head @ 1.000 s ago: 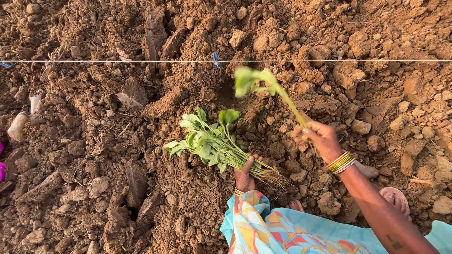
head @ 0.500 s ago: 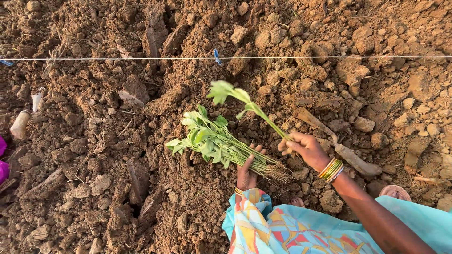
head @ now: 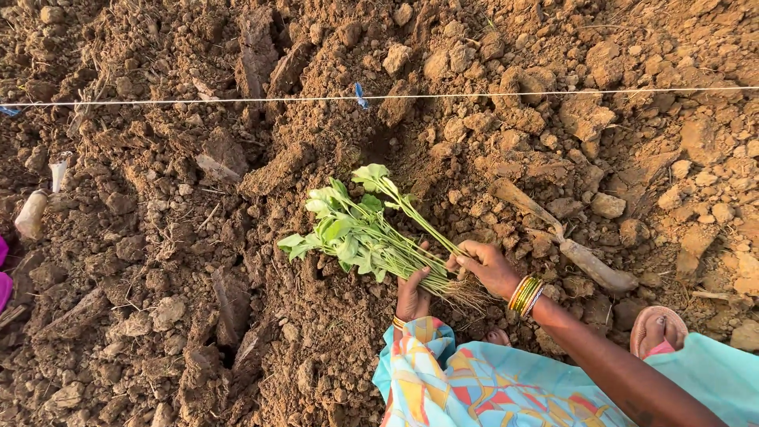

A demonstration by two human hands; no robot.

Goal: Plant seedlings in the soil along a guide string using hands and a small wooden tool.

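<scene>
Left hand (head: 413,294) grip closed around seedling bunch (head: 360,233) low over soil (head: 158,237); right hand (head: 486,265) grip pinched on one stem near roots (head: 462,291); hard tugging could snap stem, tear roots.

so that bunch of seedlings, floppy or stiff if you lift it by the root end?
Probably floppy: the seedling bunch has thin green stems that already splay and droop toward the soil. Likely light for its size, being mostly leaves. Probably fragile too: the left hand and right hand grip it near the stringy roots, not the leaves.
</scene>
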